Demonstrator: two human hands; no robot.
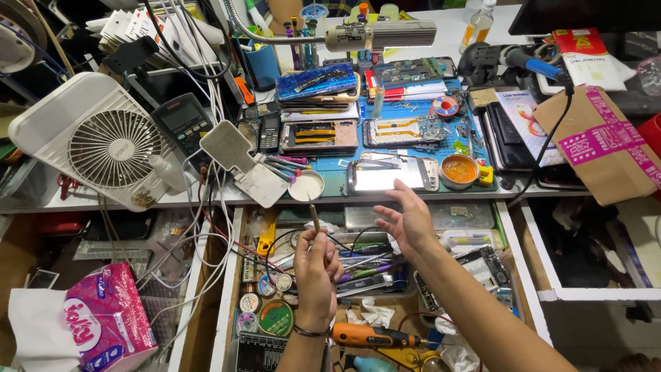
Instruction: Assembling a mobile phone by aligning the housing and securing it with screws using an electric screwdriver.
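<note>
— Nearest the head camera, what do you count?

— Two hands over an open drawer point(358, 275). Left hand point(317, 265), fingers pinched shut around one thin brush-like tool point(313, 215), held upright just below the table point(82, 200) edge. Right hand point(407, 224) is spread open, holding nothing, just beneath a phone point(392, 173) with its screen glaring white.

— How does the tool look?

— Slim, brownish, with a pale tip close to one small white dish point(306, 184); whether they touch I cannot tell.

— More on the table?

— One white fan point(113, 148), one tin of amber paste point(459, 170), several opened phones on a blue mat point(451, 138).

— Anything unclear?

— Drawer clutter hides much; an orange electric screwdriver point(372, 337) lies between the forearms.
</note>
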